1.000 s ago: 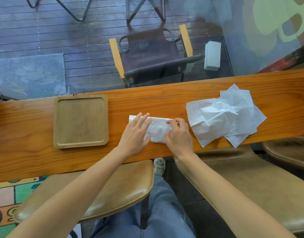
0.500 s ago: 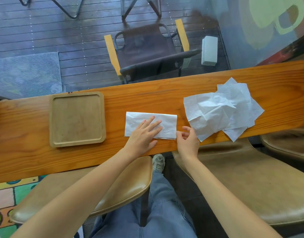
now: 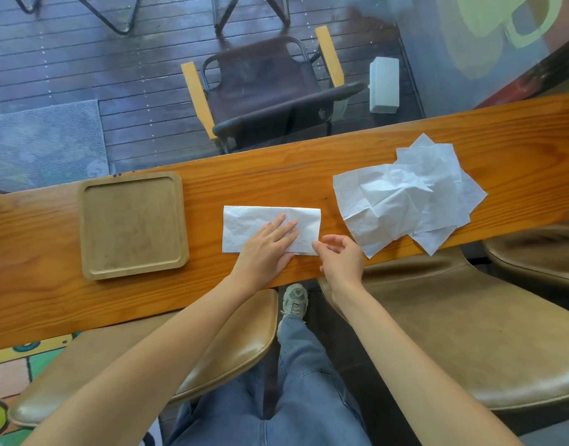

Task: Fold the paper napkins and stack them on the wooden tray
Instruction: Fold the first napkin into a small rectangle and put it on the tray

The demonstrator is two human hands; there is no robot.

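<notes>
My left hand [image 3: 266,245] lies flat with straight fingers on a folded napkin [image 3: 256,220], a long white rectangle at the middle of the wooden worktop [image 3: 35,297]. My right hand [image 3: 342,257] pinches the napkin's near right corner between thumb and fingertips. The wooden tray [image 3: 132,224] sits bare to the left, close by. A loose pile of unfolded napkins [image 3: 405,196] lies to the right

On the counter [image 3: 373,149] we note the tray [image 3: 132,225] left, folded napkin [image 3: 251,220] centre near the front edge, loose napkins [image 3: 405,201] right.
</notes>
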